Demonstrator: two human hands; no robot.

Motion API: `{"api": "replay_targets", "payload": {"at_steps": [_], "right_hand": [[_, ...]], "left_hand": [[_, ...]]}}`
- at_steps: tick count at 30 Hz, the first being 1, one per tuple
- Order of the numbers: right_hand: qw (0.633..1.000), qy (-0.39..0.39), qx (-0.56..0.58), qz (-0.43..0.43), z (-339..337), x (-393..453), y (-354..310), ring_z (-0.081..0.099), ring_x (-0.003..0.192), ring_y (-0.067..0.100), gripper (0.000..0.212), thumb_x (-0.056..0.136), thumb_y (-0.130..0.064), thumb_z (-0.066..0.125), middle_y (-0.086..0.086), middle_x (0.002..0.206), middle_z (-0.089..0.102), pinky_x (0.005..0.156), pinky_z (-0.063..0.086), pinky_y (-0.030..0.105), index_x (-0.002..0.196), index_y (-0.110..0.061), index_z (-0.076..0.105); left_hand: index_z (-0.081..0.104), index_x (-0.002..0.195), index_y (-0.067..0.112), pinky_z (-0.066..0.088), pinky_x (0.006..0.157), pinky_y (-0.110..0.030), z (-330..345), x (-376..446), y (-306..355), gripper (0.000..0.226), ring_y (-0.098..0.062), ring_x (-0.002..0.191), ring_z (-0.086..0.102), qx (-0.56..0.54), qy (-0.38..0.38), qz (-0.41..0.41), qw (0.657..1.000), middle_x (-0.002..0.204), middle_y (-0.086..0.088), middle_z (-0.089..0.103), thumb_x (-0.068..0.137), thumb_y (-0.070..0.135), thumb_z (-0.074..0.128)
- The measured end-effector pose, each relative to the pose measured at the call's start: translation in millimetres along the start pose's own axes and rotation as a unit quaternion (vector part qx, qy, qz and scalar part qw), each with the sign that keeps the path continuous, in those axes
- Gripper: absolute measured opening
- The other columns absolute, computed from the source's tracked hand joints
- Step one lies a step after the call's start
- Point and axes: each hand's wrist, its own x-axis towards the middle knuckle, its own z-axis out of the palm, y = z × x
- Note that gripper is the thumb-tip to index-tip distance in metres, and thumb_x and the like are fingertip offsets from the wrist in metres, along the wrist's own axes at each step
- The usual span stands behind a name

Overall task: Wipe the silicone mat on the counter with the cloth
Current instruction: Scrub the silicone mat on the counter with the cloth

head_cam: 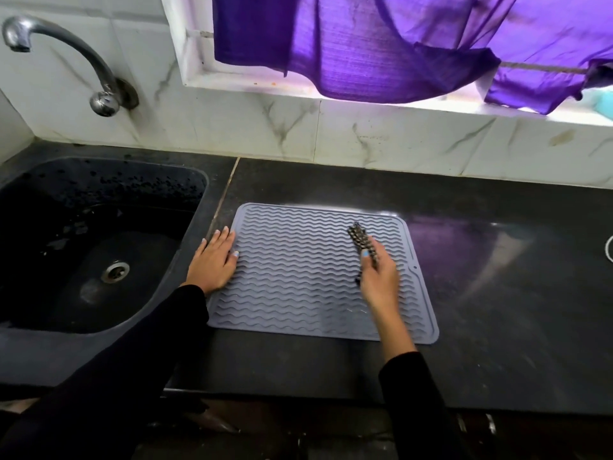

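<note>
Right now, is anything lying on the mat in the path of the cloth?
Nothing visible does. The right hand holds the cloth on the silicone mat; the left hand only presses its left edge.

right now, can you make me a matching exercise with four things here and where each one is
Things:
1. cloth
2. left hand
3. tap
4. curtain

Places:
A. over the window
B. in the right hand, on the mat
C. on the wall above the sink
D. flat on the mat's left edge

Pairs: 1-B, 2-D, 3-C, 4-A
</note>
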Motion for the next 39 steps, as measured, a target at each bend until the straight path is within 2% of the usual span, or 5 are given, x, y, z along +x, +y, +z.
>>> {"api": "replay_targets", "payload": {"at_steps": [8, 21, 26, 31, 39], "right_hand": [[0.97, 0.025, -0.238, -0.05, 16.3, -30.5, 54.4, 0.03, 0.138, 0.02, 0.051, 0.09, 0.002, 0.046, 0.007, 0.146, 0.039, 0.116, 0.015, 0.029, 0.14, -0.008, 0.038], [0.987, -0.097, 0.115, 0.05, 1.8, -3.3, 24.9, 0.059, 0.096, 0.022, 0.033, 0.098, -0.007, 0.04, 0.01, 0.114, 0.061, 0.078, 0.048, 0.029, 0.129, -0.007, 0.051], [0.991, 0.049, -0.116, -0.038, -33.3, 2.6, 28.4, 0.052, 0.11, 0.019, 0.04, 0.097, -0.011, 0.042, 0.001, 0.121, 0.057, 0.088, 0.036, 0.023, 0.137, -0.012, 0.044], [0.931, -0.021, -0.344, -0.117, -3.7, -12.0, 75.9, 0.017, 0.143, 0.021, 0.051, 0.097, -0.015, 0.038, 0.009, 0.154, 0.023, 0.118, 0.009, 0.03, 0.146, -0.007, 0.023], [0.979, -0.069, -0.178, -0.067, -25.0, 8.9, 71.4, 0.04, 0.13, 0.018, 0.044, 0.097, -0.015, 0.041, 0.001, 0.144, 0.043, 0.106, 0.033, 0.032, 0.141, -0.019, 0.039]], "left_hand": [[0.012, 0.149, 0.012, 0.0, 0.117, -0.041, 11.9, -18.6, 8.7, 0.056, -0.018, 0.146, 0.005, 0.075, 0.025, -0.015, 0.997, 0.158, -0.005, 0.009, 0.099, 0.036, 0.02], [0.017, 0.148, 0.011, 0.003, 0.117, -0.04, 8.9, -20.9, 9.8, 0.055, -0.018, 0.145, 0.01, 0.068, 0.03, -0.015, 0.997, 0.157, -0.005, 0.013, 0.099, 0.036, 0.023], [0.019, 0.148, 0.011, 0.004, 0.117, -0.041, 10.4, -20.8, 8.7, 0.054, -0.018, 0.145, 0.011, 0.065, 0.035, -0.012, 0.997, 0.157, -0.005, 0.015, 0.1, 0.035, 0.024], [0.018, 0.148, 0.012, 0.004, 0.117, -0.041, 12.6, -19.4, 7.2, 0.055, -0.018, 0.145, 0.01, 0.073, 0.039, -0.007, 0.997, 0.157, -0.004, 0.014, 0.099, 0.036, 0.023], [0.013, 0.149, 0.013, 0.002, 0.117, -0.04, 12.9, -18.1, 6.6, 0.063, -0.017, 0.145, 0.007, 0.084, 0.022, -0.011, 0.996, 0.158, -0.002, 0.01, 0.094, 0.043, 0.013]]}}
